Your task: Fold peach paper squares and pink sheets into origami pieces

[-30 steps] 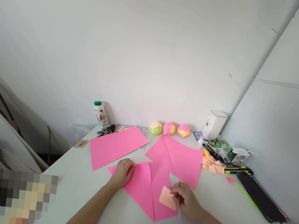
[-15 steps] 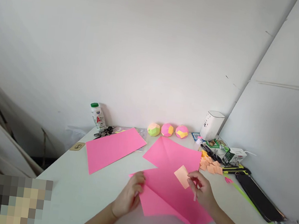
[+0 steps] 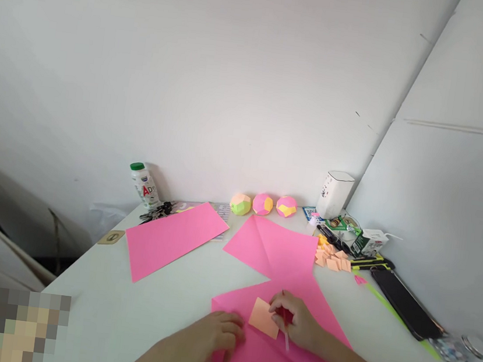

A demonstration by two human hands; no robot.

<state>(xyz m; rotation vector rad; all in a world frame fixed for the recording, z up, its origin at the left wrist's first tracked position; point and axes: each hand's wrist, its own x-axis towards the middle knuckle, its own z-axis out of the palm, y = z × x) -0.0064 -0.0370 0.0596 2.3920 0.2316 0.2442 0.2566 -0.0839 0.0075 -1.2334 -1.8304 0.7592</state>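
A large creased sheet of pink paper covers the middle of the table and bends toward me. My left hand has curled fingers on its left edge, with the thumb partly hidden. Over the sheet, my right hand is closed, pinching the corner of a small peach paper square. Within that same hand sits a thin stick with a pale, translucent lower end and a dark red top; its kind is unclear.
Another pink sheet lies left. Three faceted paper balls line the wall. Right of the sheet are peach paper pieces, a box cutter and a black case. A white bottle stands back left.
The peach square and my right hand have come down and left, closer to my left hand. The near part of the pink sheet has flattened out toward me. The view has shifted slightly.
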